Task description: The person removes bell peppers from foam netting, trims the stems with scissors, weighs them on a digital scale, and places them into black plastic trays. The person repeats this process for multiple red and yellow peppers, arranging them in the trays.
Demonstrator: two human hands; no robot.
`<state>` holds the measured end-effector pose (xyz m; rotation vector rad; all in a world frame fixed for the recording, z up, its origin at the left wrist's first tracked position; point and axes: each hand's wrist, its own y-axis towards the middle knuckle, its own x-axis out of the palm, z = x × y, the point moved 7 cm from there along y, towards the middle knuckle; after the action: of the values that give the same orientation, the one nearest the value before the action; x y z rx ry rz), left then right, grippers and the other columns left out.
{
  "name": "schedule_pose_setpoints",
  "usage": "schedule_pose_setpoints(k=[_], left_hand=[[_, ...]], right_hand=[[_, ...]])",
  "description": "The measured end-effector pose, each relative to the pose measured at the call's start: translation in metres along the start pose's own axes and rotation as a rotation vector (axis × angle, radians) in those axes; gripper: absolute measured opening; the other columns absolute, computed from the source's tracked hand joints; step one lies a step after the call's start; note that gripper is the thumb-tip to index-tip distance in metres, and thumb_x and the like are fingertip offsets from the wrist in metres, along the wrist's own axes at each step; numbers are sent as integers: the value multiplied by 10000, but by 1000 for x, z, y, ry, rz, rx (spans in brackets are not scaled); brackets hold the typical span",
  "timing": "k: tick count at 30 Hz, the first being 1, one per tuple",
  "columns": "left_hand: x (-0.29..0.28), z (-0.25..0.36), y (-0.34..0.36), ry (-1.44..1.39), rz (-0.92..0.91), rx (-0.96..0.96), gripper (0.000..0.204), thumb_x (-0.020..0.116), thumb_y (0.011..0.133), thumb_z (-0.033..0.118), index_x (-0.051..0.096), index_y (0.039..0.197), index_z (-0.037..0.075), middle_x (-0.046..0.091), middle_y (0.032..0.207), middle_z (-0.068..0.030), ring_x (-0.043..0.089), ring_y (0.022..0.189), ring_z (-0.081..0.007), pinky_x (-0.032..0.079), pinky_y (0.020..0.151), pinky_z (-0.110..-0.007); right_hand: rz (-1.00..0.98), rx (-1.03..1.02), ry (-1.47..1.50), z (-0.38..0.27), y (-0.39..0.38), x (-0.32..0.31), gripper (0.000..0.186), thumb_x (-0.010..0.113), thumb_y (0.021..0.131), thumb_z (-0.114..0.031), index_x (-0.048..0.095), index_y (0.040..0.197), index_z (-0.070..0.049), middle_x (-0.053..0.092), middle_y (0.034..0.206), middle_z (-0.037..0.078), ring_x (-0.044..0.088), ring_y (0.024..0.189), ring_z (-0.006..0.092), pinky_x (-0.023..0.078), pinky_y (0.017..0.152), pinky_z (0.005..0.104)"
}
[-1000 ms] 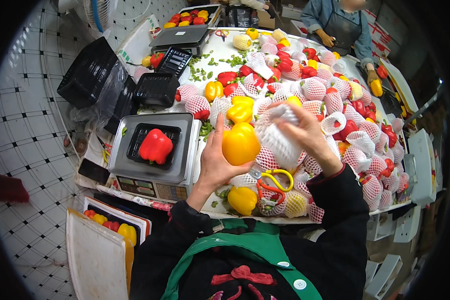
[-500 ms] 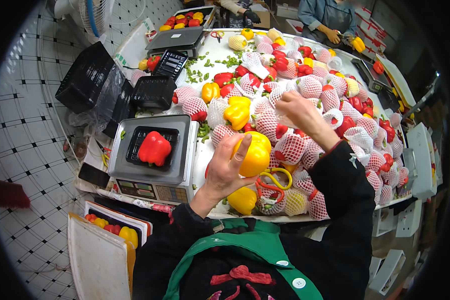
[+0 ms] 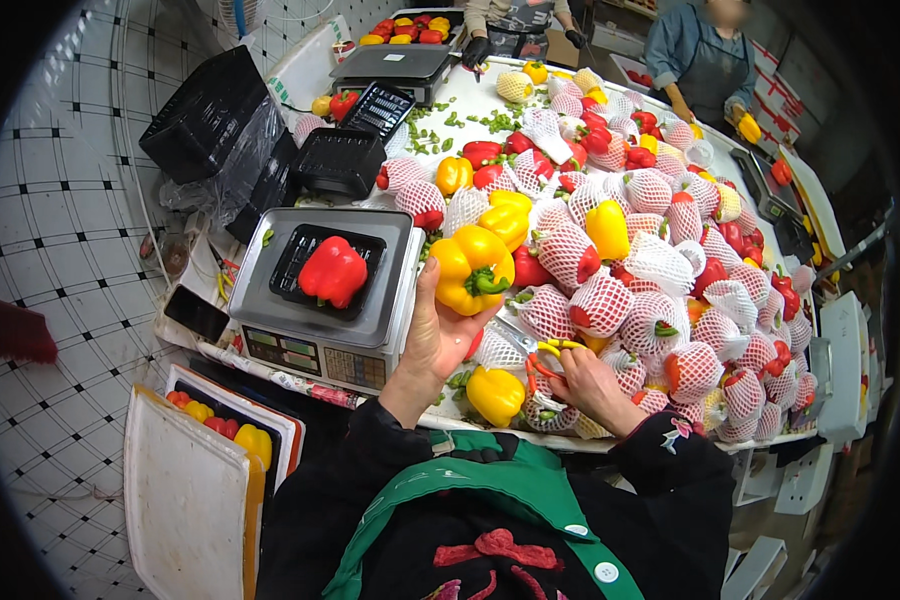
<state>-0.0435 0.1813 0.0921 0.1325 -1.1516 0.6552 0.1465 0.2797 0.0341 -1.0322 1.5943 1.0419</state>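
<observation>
A yellow bell pepper (image 3: 462, 262) rests in my left hand (image 3: 432, 345), its green stem turned toward the lower right. My right hand (image 3: 592, 388) is closed on the scissors (image 3: 533, 380), which have one yellow and one orange-red handle; their blades point to the upper left, below the held pepper. Another yellow bell pepper (image 3: 495, 396) lies on the table below the scissors. Left of my left hand, a red bell pepper (image 3: 332, 272) sits in a black plastic tray (image 3: 288, 262) on the scale (image 3: 255, 305).
Peppers in white foam nets (image 3: 602, 303) are heaped across the table's right side. Black trays (image 3: 338, 162) are stacked behind the scale, near green trimmings (image 3: 425, 138). A phone (image 3: 196, 313) lies at the left edge. Two people (image 3: 705, 60) work across the table.
My right hand has come down from above the heap and taken hold of the scissors. In my left hand, the yellow pepper has turned so its stem shows.
</observation>
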Motion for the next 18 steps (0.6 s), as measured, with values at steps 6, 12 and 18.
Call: schedule_pose_setpoints(k=[6,12,18], left_hand=[[1,1,-4,-75,-9,0,611,620,846,474,441,1297,102,475,1312,-143,482,1203,-344,393,1024,-540],[32,21,-49,-58,-59,-23,655,544,881,515,403,1338,67,468,1322,-186,466,1224,-380,396,1031,-526],[90,32,-133,-220,-461,-25,749,606,890,395,221,1435,55,385,1409,-152,418,1281,-308,378,1053,-472]], right_hand=[[-132,83,60,16,16,11,406,668,712,-377,555,818,-1,609,699,176,620,642,343,499,565,429],[-286,240,58,27,10,-13,482,717,612,-458,578,778,-27,618,661,174,625,625,351,497,565,438],[21,269,355,17,-21,-82,463,762,609,-226,551,965,-20,602,764,174,616,668,321,488,603,384]])
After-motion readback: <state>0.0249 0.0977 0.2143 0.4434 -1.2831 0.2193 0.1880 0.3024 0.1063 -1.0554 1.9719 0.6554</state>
